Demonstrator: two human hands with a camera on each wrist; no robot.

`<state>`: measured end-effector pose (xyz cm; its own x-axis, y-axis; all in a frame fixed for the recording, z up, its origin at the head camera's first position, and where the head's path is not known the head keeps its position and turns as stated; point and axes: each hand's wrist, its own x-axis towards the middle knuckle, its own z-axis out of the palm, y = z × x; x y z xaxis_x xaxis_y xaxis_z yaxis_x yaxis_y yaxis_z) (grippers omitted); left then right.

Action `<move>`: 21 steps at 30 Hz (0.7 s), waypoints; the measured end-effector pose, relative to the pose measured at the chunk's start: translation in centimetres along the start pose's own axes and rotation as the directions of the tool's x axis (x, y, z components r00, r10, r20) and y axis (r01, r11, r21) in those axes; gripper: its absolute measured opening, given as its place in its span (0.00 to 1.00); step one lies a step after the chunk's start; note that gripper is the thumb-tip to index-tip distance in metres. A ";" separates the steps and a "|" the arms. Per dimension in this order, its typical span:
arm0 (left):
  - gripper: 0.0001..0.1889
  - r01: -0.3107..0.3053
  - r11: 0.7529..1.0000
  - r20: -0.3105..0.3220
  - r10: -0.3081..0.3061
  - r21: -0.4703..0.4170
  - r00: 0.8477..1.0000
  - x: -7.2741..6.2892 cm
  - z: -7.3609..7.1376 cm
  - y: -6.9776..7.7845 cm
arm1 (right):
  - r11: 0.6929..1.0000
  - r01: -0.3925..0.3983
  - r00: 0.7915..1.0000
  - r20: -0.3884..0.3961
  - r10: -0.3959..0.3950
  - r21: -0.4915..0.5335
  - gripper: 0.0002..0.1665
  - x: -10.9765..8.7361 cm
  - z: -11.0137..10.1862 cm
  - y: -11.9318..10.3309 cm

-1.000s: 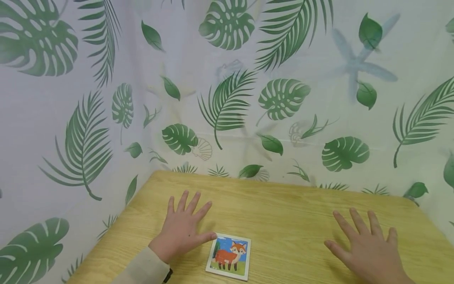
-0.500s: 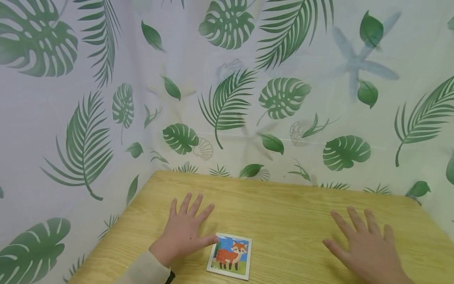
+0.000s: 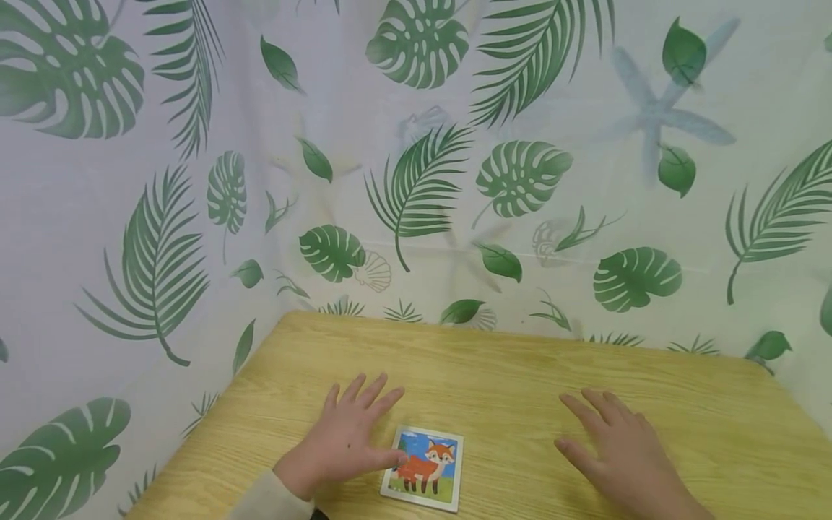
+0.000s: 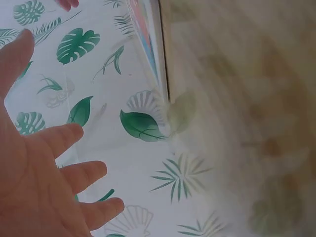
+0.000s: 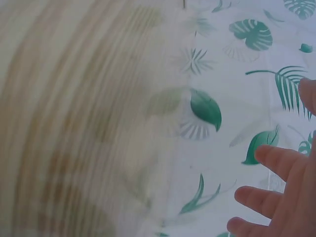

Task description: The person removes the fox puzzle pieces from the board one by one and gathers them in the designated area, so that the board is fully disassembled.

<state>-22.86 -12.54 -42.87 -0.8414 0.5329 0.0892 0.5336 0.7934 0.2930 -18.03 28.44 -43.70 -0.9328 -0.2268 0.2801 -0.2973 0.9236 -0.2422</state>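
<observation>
A square picture puzzle (image 3: pixel 425 469) with a white border lies on the table, showing an orange fox on grass under a blue sky. My left hand (image 3: pixel 347 437) is just to its left, fingers spread, and the thumb overlaps the picture's left edge in the head view. Over to the right, my right hand (image 3: pixel 624 455) hovers above the wood with fingers extended and nothing in it. The left wrist view shows the puzzle's edge (image 4: pixel 159 49) side-on, beyond the spread fingers (image 4: pixel 84 177). Relaxed fingers (image 5: pixel 261 200) of the right hand appear in the right wrist view.
The wood-grain table (image 3: pixel 494 390) has its far edge against a white curtain (image 3: pixel 442 289) printed with green leaves, shells and starfish. The same curtain closes off the left side. A light sleeve (image 3: pixel 276 498) and a dark band (image 3: pixel 319 514) sit at the left wrist.
My right hand has moved left toward the puzzle, its fingers drawing closer together. My left hand has shifted slightly right and nearer, its thumb now over the picture. The puzzle stays put.
</observation>
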 end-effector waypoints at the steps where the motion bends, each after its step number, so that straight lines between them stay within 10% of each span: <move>1: 0.49 -0.003 1.000 0.015 0.004 -0.027 1.000 0.0 0.2 -0.1 | 0.999 0.008 1.000 -0.009 -0.008 0.042 0.37 0.1 0.2 -0.5; 12: 0.49 0.021 0.917 0.132 0.034 -0.398 0.991 -0.3 2.0 -0.8 | 0.901 -0.025 0.994 0.109 -0.025 0.432 0.31 1.9 2.8 -5.6; 21: 0.51 0.012 0.918 0.188 0.069 -0.397 0.980 -0.4 3.7 -0.8 | 0.842 -0.083 0.982 0.190 -0.024 0.533 0.25 3.7 5.6 -7.9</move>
<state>-22.63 -12.31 -46.64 -0.7717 0.6319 -0.0714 0.4461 0.6179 0.6474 -20.26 18.56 -45.95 -0.9472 -0.3031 0.1043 -0.2816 0.6315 -0.7224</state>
